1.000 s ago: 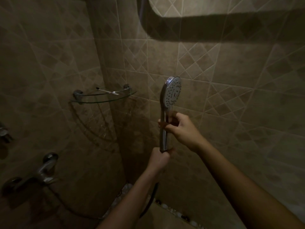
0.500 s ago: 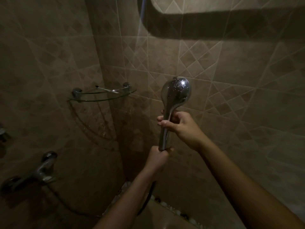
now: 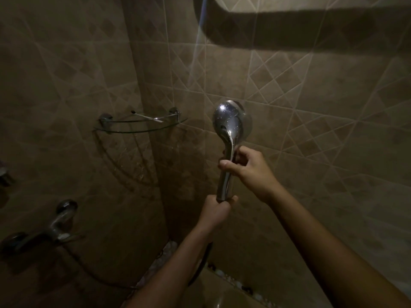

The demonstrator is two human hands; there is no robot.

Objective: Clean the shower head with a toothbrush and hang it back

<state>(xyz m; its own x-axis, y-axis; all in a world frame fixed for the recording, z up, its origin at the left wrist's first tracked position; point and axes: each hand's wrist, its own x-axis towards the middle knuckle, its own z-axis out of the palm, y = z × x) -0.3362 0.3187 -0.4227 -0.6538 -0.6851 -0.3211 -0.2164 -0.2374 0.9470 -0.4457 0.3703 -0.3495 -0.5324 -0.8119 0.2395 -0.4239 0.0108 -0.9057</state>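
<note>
A chrome shower head (image 3: 230, 123) stands upright in front of the tiled wall, its shiny back toward me and its spray face hidden. My left hand (image 3: 216, 210) grips the bottom end of the handle, where the dark hose (image 3: 201, 266) hangs down. My right hand (image 3: 246, 170) grips the handle higher up, just under the head. A toothbrush (image 3: 146, 117) lies on the glass corner shelf (image 3: 140, 127) to the left.
A chrome mixer tap (image 3: 55, 225) is mounted on the left wall, low down. Tiled walls meet in a corner behind the shelf. A pebble-patterned strip (image 3: 231, 280) runs along the floor edge below.
The shower head has been turned about its handle: its spray face showed a second ago and now faces away. Both hands kept their grips.
</note>
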